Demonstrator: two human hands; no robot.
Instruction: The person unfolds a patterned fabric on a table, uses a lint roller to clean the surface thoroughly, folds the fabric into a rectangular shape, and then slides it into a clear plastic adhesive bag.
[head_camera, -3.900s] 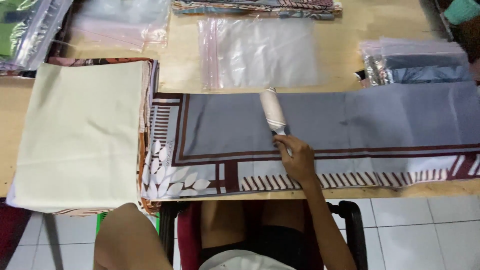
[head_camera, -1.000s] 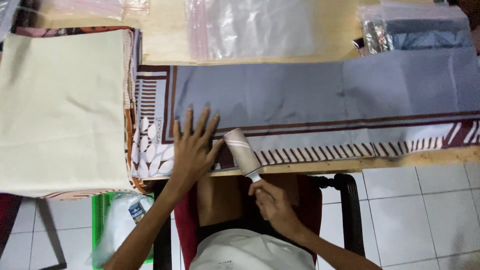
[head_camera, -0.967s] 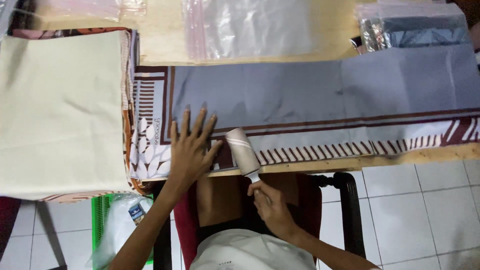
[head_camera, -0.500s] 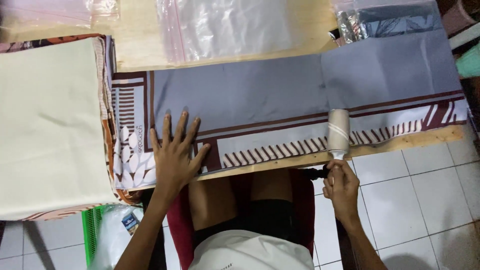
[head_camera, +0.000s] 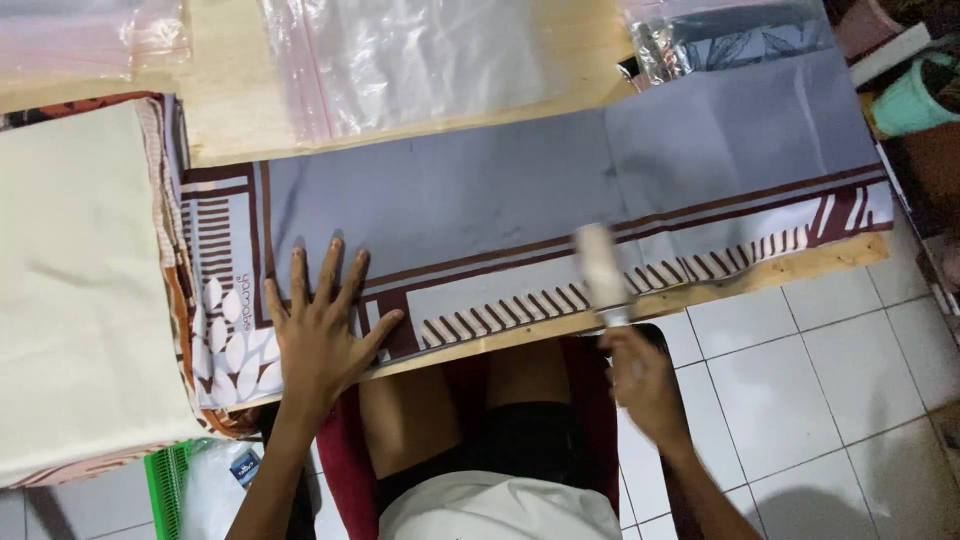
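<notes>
Your left hand (head_camera: 318, 335) lies spread flat on the grey cloth (head_camera: 520, 205); your right hand (head_camera: 640, 375) grips the lint roller (head_camera: 600, 275) (blurred), which could ruck the unpinned border.

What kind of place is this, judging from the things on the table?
Probably a small home workshop for packing textiles: a folded grey patterned cloth on a wooden table, clear zip bags, a stack of folded fabrics, a tiled floor.

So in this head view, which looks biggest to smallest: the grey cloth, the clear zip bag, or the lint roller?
1. grey cloth
2. clear zip bag, cut off by the frame's top
3. lint roller, blurred, in the right hand
</notes>
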